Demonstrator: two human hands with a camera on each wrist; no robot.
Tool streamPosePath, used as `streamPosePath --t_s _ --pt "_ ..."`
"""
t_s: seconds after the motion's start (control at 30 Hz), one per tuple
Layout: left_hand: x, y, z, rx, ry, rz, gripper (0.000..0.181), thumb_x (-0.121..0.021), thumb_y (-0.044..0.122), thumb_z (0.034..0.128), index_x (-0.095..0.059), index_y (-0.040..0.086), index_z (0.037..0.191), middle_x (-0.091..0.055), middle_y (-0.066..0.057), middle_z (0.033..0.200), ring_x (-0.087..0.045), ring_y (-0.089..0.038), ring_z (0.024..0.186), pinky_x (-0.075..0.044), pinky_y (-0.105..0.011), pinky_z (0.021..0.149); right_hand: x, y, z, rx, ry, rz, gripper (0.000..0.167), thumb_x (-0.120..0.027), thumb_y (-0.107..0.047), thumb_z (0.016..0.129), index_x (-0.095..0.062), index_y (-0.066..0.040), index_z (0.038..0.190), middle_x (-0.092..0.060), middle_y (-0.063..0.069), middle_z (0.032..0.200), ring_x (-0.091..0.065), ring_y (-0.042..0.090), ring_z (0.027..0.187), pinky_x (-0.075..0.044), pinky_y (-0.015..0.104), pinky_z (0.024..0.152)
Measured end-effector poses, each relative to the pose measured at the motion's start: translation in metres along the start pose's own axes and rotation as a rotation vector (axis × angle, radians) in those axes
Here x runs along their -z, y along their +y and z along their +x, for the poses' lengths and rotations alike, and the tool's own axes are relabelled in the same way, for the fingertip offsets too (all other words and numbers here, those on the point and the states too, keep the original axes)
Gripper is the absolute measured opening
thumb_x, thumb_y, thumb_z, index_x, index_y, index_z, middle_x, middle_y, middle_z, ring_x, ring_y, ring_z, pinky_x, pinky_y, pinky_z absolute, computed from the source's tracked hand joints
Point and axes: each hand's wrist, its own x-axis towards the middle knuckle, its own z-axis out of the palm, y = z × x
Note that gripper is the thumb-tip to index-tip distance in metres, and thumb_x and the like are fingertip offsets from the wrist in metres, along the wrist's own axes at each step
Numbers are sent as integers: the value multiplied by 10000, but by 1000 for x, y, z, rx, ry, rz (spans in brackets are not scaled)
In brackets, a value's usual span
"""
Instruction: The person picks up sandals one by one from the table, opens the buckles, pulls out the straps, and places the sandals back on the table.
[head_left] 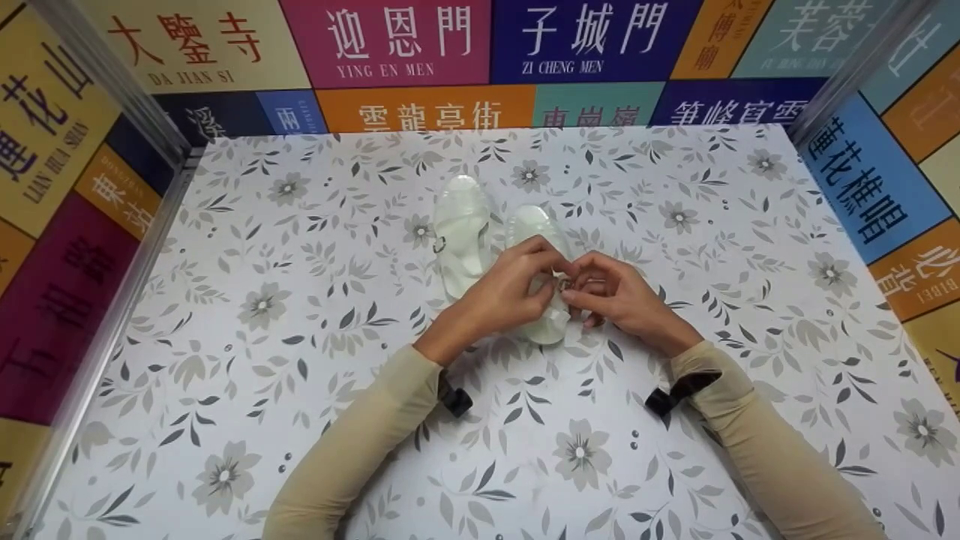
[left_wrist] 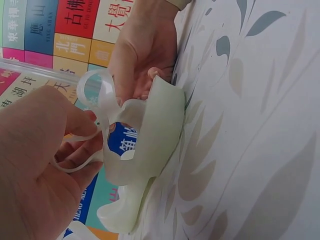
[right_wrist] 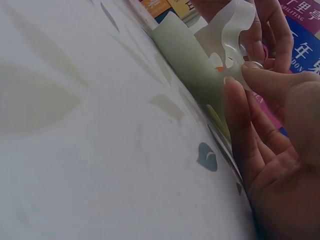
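Observation:
Two pale green sandals stand side by side on the table, toes away from the person. The left sandal [head_left: 461, 206] has its buckle on the outer side. Over the right sandal [head_left: 534, 219] both hands meet at its strap and small buckle. The left hand [head_left: 517, 285] pinches the strap, which loops by its fingers in the left wrist view [left_wrist: 80, 167]. The right hand [head_left: 619, 296] pinches the strap near the buckle between thumb and index finger, seen in the right wrist view by the sandal's side [right_wrist: 192, 65]. Fingers partly hide the buckle.
The table [head_left: 360, 465] has a flowered white cover. Colourful panels with printed characters [head_left: 390, 45] stand along its back and both sides. A clear rail [head_left: 112, 315] runs down the left edge. Black wrist bands [head_left: 454, 397] sit on both sleeves.

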Motion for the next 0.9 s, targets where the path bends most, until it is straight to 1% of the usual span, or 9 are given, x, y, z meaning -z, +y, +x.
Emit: streamPosePath --t_s 0.23,0.37,0.5,0.57,0.63,0.7,0.77,0.83,0.9 --pt "3 -1 0 -5 -1 -3 389 -597 -52 924 -804 126 1202 -714 -37 1165 -674 -152 1082 -561 -238 945 1 0 0 -1 -3 -9 340 -797 -173 1004 -599 -53 1252 -749 92 971 -732 180 763 -625 293 570" --pt "3 -1 1 -14 14 42 336 -620 -26 944 -808 134 1171 -716 -29 1189 -667 -169 1155 -543 -256 1031 1 -1 0 1 -6 2 340 -792 -171 1008 -592 -46 1253 -742 105 949 -730 184 764 -625 290 574" --pt "2 1 2 -22 60 100 354 -601 -80 918 -803 115 1133 -713 -59 1218 -651 -217 1209 -524 -279 1090 2 0 0 18 -17 27 306 -778 -131 1013 -585 -31 1228 -739 105 949 -728 183 759 -622 294 565" --pt "2 2 2 -19 88 124 349 -602 -89 920 -797 111 1130 -701 -75 1281 -635 -240 1261 -511 -295 1125 2 0 0 24 -22 39 299 -774 -116 1013 -579 -23 1221 -736 101 950 -724 180 758 -621 293 564" --pt "2 4 2 -12 111 142 323 -617 -69 946 -792 111 1149 -672 -100 1385 -599 -268 1347 -488 -329 1175 2 0 0 24 -22 44 309 -777 -113 1010 -578 -10 1223 -727 96 947 -716 174 755 -621 292 567" --pt "2 8 1 3 125 178 290 -648 -11 984 -782 121 1204 -603 -121 1523 -539 -305 1444 -443 -379 1241 2 0 -1 14 -17 47 333 -781 -113 1007 -577 5 1242 -716 91 970 -717 173 767 -634 305 593" --pt "2 14 -1 39 128 215 319 -661 42 1012 -743 113 1311 -515 -150 1631 -488 -353 1507 -415 -419 1277 2 0 -1 2 -16 48 368 -788 -118 1003 -574 18 1270 -723 104 1007 -744 182 803 -666 333 659" --pt "3 21 -3 92 131 236 393 -664 80 1029 -672 78 1421 -473 -192 1664 -493 -394 1509 -422 -453 1279 1 0 -1 -13 -9 50 403 -797 -118 997 -570 25 1297 -741 119 1034 -770 198 845 -685 369 729" --pt "5 28 -5 157 125 239 484 -670 109 1038 -578 23 1505 -470 -244 1650 -531 -432 1475 -449 -479 1260 1 -1 0 -29 -5 52 441 -803 -118 992 -557 25 1328 -760 144 1075 -793 213 914 -689 394 813"
